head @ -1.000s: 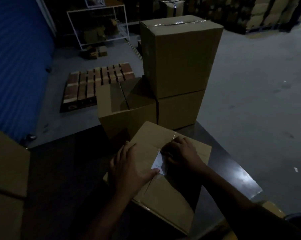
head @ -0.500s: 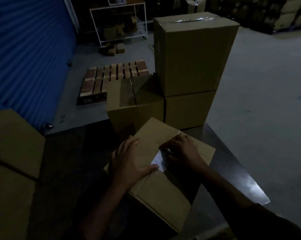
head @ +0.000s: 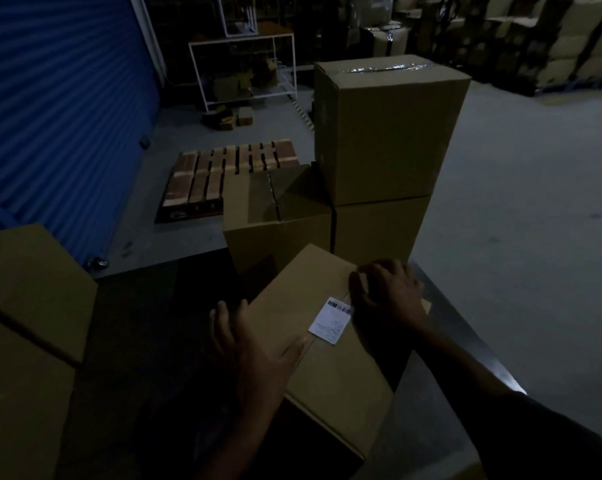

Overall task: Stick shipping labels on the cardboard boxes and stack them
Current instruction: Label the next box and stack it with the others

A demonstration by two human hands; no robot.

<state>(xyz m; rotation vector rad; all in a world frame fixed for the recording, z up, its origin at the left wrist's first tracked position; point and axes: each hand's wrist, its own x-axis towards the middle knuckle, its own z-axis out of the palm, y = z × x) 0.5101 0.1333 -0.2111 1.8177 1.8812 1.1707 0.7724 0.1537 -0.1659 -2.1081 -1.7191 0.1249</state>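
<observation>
Three stacked boxes [head: 389, 133] crowd behind labelled box [head: 303, 306]

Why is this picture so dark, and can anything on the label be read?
Head view: dim light, deep shadow near the left hand; glare on the top box's tape; the shipping label shows bars, text too small to read; edges bend from the wide lens.
</observation>
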